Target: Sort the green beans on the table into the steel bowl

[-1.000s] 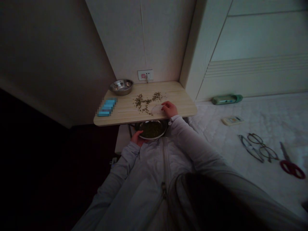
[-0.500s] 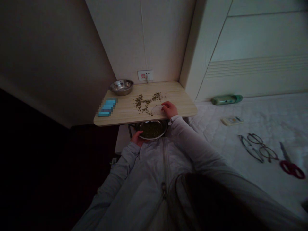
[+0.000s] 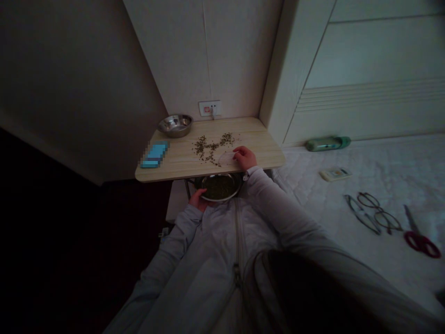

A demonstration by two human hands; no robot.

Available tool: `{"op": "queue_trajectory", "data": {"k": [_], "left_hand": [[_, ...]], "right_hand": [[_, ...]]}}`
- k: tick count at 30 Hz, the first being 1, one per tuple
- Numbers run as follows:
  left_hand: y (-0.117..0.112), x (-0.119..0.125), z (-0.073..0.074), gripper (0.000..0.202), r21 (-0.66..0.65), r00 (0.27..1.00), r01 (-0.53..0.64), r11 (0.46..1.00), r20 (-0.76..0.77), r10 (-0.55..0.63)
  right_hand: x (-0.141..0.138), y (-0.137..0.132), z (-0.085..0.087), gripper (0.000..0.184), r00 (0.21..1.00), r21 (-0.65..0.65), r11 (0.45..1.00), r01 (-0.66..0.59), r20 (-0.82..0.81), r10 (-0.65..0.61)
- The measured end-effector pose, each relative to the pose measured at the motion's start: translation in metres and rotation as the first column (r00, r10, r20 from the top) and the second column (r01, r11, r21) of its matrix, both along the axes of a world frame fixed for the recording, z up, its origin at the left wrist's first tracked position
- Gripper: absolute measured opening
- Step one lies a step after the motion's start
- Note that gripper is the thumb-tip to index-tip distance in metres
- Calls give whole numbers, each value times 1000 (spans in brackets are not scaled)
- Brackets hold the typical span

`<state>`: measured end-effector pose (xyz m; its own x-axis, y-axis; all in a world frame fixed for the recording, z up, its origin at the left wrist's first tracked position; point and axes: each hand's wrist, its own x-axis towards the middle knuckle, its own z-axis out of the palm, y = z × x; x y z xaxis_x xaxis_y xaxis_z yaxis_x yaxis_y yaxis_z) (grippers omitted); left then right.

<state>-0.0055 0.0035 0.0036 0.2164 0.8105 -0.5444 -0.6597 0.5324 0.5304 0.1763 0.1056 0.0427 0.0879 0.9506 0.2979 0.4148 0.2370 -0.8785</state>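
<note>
Small dark greenish grains (image 3: pixel 210 146), like dried beans, lie scattered over the light wooden tabletop (image 3: pixel 177 160). My right hand (image 3: pixel 245 158) rests near the front edge, fingers pinched at a clear, thin, rounded piece (image 3: pixel 226 159) whose exact kind I cannot make out. Below that edge, close to my body, my left hand (image 3: pixel 199 200) grips a shiny metal bowl (image 3: pixel 222 199) by its left rim, thumb over the top. More of the greenish grains (image 3: pixel 220 186) cover the inside of this bowl.
A second steel bowl (image 3: pixel 176 126) stands at the back left, with a blurred blue-screened phone (image 3: pixel 155 155) in front. A wall socket (image 3: pixel 210 108) is behind. On the white bed at right lie a green bottle (image 3: pixel 327 144), a remote (image 3: pixel 335 174), glasses (image 3: pixel 378 213) and red-handled scissors (image 3: pixel 422 243).
</note>
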Motion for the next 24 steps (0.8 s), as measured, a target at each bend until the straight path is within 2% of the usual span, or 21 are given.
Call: {"op": "queue_trajectory", "data": {"k": [11,24], "left_hand": [[-2,1,2,27,19,1000,-4,1000,-17,5],[0,-1,-2,26,25,1000,9,1000,-19,-9]], "right_hand": [[-2,-4,4,23,1000,12,1000,7,-1,-7],[-2,-9,8,24,998,13,1000,22,61,-22]]}}
